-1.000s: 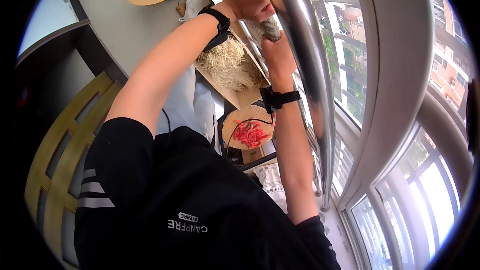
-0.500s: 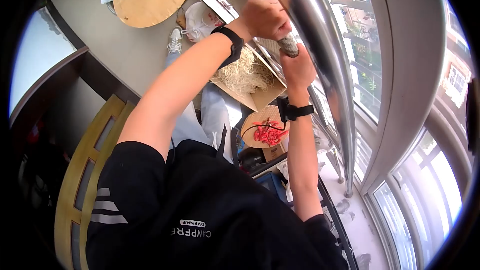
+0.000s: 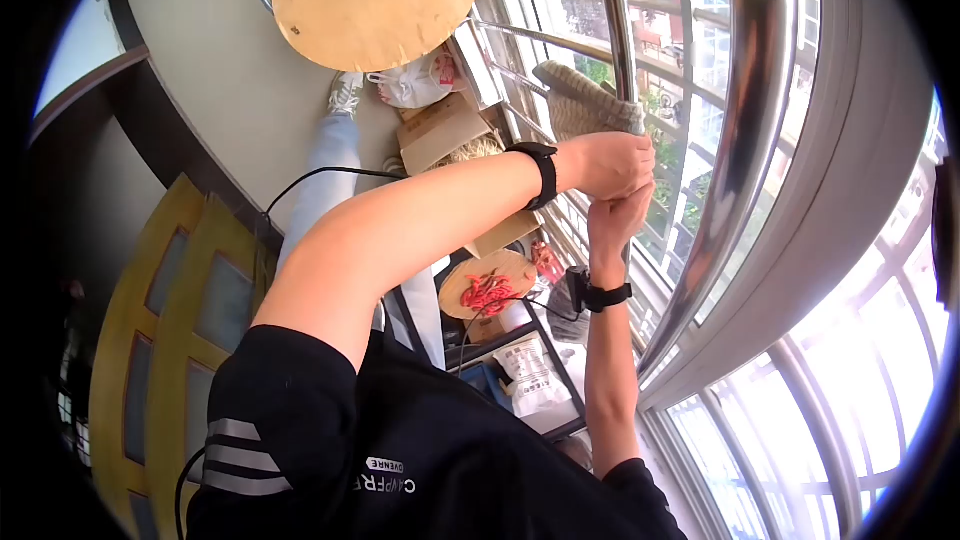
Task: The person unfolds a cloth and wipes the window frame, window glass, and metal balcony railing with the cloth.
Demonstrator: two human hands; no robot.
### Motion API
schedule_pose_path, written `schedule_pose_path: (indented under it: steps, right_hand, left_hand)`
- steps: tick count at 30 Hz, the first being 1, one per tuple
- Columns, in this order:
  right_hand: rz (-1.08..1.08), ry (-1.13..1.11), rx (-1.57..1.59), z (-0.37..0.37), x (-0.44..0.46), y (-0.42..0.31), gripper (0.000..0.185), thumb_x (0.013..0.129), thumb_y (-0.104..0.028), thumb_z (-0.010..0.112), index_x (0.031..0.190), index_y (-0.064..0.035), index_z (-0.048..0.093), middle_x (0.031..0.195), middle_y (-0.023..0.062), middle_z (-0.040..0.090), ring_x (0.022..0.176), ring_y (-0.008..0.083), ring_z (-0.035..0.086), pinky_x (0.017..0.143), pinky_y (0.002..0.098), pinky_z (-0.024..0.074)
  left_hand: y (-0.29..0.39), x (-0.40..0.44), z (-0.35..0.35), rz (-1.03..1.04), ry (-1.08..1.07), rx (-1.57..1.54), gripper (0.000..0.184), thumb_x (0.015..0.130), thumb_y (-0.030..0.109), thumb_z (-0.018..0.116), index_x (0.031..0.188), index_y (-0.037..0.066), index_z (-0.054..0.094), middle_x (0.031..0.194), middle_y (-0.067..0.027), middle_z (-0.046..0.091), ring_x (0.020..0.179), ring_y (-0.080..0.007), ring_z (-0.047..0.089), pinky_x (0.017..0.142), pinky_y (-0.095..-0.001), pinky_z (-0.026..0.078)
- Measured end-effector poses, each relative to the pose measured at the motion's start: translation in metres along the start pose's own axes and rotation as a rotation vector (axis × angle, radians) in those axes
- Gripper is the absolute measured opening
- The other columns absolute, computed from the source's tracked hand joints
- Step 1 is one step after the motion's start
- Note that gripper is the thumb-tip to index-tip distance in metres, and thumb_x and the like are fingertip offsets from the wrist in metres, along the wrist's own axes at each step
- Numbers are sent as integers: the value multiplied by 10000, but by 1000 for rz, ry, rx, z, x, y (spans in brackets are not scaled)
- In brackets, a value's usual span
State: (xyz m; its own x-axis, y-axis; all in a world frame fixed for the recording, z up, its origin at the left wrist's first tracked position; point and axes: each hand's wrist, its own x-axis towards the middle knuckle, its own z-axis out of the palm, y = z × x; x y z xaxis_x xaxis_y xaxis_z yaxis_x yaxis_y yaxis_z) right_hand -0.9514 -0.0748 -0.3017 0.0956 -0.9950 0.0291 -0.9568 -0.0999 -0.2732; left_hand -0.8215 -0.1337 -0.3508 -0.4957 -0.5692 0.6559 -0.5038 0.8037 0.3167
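A grey-beige knitted cloth (image 3: 590, 108) lies against an upright metal bar of the window railing, bunched at its lower end. My left hand (image 3: 612, 166) is closed at this lower end, its fingers wrapped round. Directly below and touching it, my right hand (image 3: 618, 218) is also closed in a pinch; what it holds is hidden between the two hands. Black bands circle both wrists.
Thick curved metal rail (image 3: 745, 110) right of my hands. Round wooden board (image 3: 375, 0) at the top, cardboard box (image 3: 440, 130) with pale strands, round board (image 3: 525, 265) with red pieces (image 3: 488, 292), white printed packet (image 3: 533, 377), plastic bag (image 3: 415, 83), yellow-green slatted panel (image 3: 150, 340).
Both hands and the cloth have shifted down and right in the view, off the thick rail to the thinner upright bar. The cloth's end no longer shows between my hands. The view has turned.
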Motion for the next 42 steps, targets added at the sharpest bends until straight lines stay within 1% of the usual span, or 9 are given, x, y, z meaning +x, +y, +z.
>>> schedule_pose_path:
  steps: [12, 18, 22, 25, 28, 34, 35, 36, 42]
  right_hand:
    - [-192, -103, -26, 61, 193, -166, 356, 921, -116, 603, 1211, 32, 458, 1084, 284, 636, 1024, 491, 614, 844, 497, 484]
    - [-400, -205, 290, 89, 277, -197, 238, 898, -100, 629, 1085, 46, 607, 973, 135, 699, 876, 192, 672, 731, 322, 505]
    - [-17, -443, 206, 71, 283, -215, 184, 892, -113, 588, 791, 14, 676, 794, -6, 640, 771, 42, 537, 664, 255, 476]
    - [-90, -353, 221, 77, 274, -207, 132, 854, -108, 606, 918, -5, 658, 783, 109, 699, 751, 224, 688, 672, 351, 518]
    - [-435, -614, 893, 102, 290, -164, 350, 879, 71, 516, 1221, 6, 554, 1072, 109, 638, 881, 149, 619, 699, 294, 517]
    - [-397, -196, 755, 82, 218, -175, 305, 870, 29, 550, 1172, 24, 591, 935, 83, 668, 810, 141, 633, 647, 303, 514]
    - [-464, -96, 757, 85, 209, -167, 271, 862, -7, 578, 1125, 33, 626, 884, 89, 680, 771, 144, 638, 628, 315, 511]
    - [-336, -161, 314, 55, 195, -157, 238, 866, -132, 627, 1073, -21, 590, 840, 174, 710, 774, 356, 703, 690, 428, 524]
    - [-166, -255, 137, 34, 151, -120, 348, 844, -199, 672, 1124, -31, 552, 909, 232, 702, 870, 454, 670, 750, 488, 513]
  left_hand:
    - [-221, -35, -125, -155, 81, 110, 151, 946, 247, 564, 970, 141, 670, 949, 38, 642, 1064, -151, 591, 1106, -327, 376]
    - [-281, -47, -149, -277, 117, 315, 237, 1021, 309, 497, 1155, 156, 617, 1183, 27, 648, 1264, -152, 541, 1251, -373, 254]
    - [-283, -57, -148, -241, 236, 246, 430, 986, 332, 537, 1325, 68, 547, 1308, -103, 602, 1278, -258, 534, 1173, -418, 339]
    - [-275, -58, -147, -301, 231, 184, 516, 1010, 298, 450, 1443, 18, 462, 1488, -166, 460, 1440, -284, 369, 1246, -454, 200]
    - [-249, -58, -121, -563, 420, 106, 583, 1037, 300, 394, 1545, 24, 317, 1620, -202, 262, 1532, -341, 186, 1252, -464, 142]
    - [-186, -62, -77, -953, 530, -529, 927, 869, 128, 531, 1619, 78, -11, 1601, -301, 233, 1507, -418, 238, 1207, -469, 234]
    - [-179, -60, -75, -938, 603, -634, 939, 847, 97, 553, 1616, 73, 15, 1584, -296, 270, 1490, -419, 275, 1191, -457, 268]
    - [-173, -57, -73, -919, 676, -734, 951, 826, 65, 575, 1614, 68, 42, 1568, -292, 306, 1472, -419, 311, 1174, -446, 301]
    - [-191, -62, -61, -842, 384, -608, 769, 712, 144, 787, 1378, -8, 434, 1341, -333, 534, 1234, -462, 533, 1005, -446, 471]
